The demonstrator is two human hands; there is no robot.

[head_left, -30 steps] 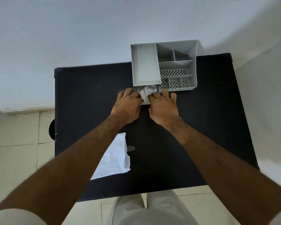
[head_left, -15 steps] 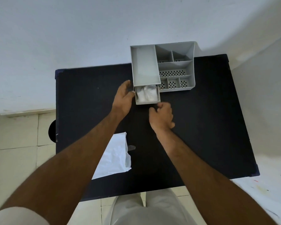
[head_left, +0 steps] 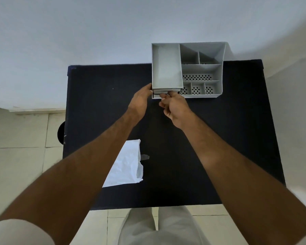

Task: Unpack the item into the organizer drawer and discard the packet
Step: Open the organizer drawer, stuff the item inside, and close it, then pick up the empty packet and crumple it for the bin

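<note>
**Drawer nearly flush, packet flat on the near table**

Grey organizer [head_left: 187,69] at the far edge of the black table [head_left: 219,138], long side running left to right, open compartments facing up. Drawer [head_left: 157,96] under the left tray, front facing near, sliding axis near to far, almost fully in; only a thin strip of front visible. Contents hidden, so the unpacked item cannot be made out.

Left hand [head_left: 140,100] against the organizer's near-left corner, fingers loosely extended along the side wall, thumb side hidden. Right hand [head_left: 173,107] at the drawer front, fingers curled with tips touching it; whether pinching a handle or just pressing, cannot tell.

White packet [head_left: 126,167] flat on the near-left part of the table, well apart from the organizer, long axis roughly near to far, its left edge covered by the left forearm. Small grey scrap [head_left: 145,157] just beside its right edge, too small to identify.
</note>
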